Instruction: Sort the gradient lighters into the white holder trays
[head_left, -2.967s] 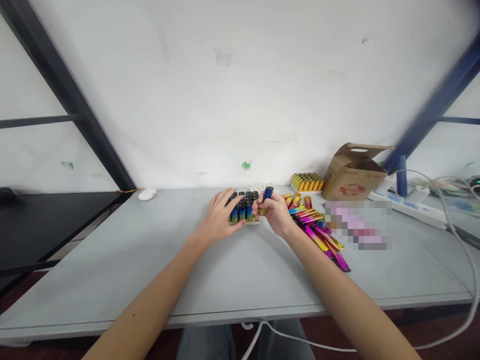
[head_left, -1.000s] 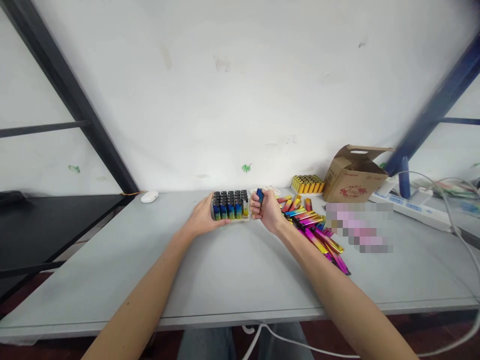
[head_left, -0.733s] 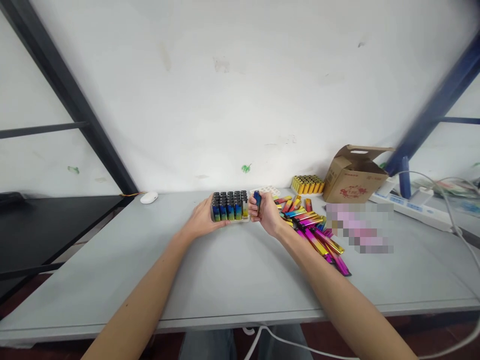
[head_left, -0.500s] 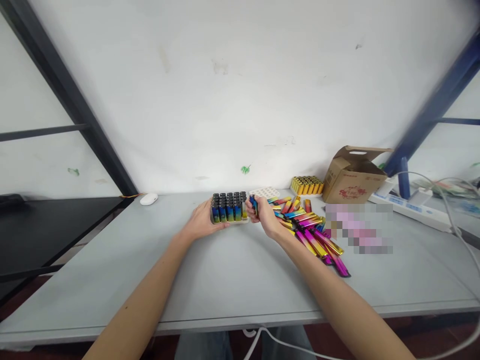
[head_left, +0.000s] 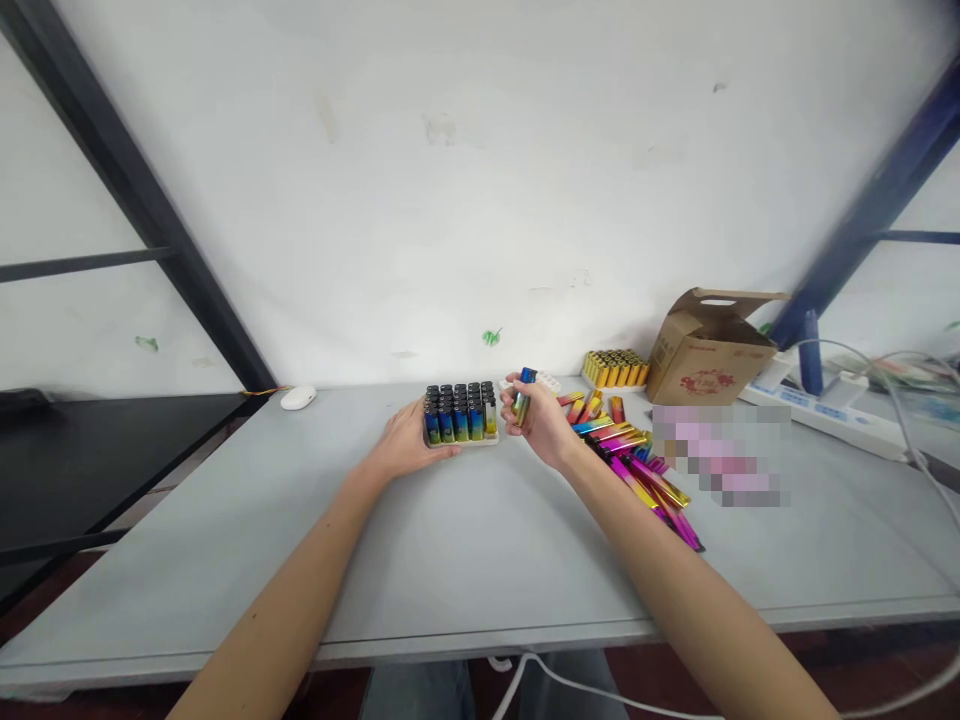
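My left hand [head_left: 403, 440] grips the left side of a white lighter tray [head_left: 480, 440], its thumb along the front edge. Rows of upright lighters [head_left: 461, 420] with black tops and blue-to-yellow bodies fill much of the tray. At the tray's front right corner stands one paler, yellowish lighter [head_left: 490, 416]. Just to the right of the tray, my right hand [head_left: 541, 420] is closed round a blue-and-gold lighter [head_left: 523, 398], held tilted above the table. To the right of that hand lies a loose pile of shiny gradient-coloured strips [head_left: 637, 470], partly hidden by my forearm.
Behind my right hand lies a white tray with holes [head_left: 551, 382]. Against the wall stands a block of yellow lighter-like cylinders [head_left: 616, 370], beside an open cardboard box [head_left: 705, 360]. A power strip [head_left: 832, 415] with cables lies far right, a white mouse-shaped object [head_left: 298, 398] at left.
My right hand has moved slightly right and up from the tray, turning so more of the lighter shows. The yellowish corner lighter is now uncovered. My left hand stays on the tray.
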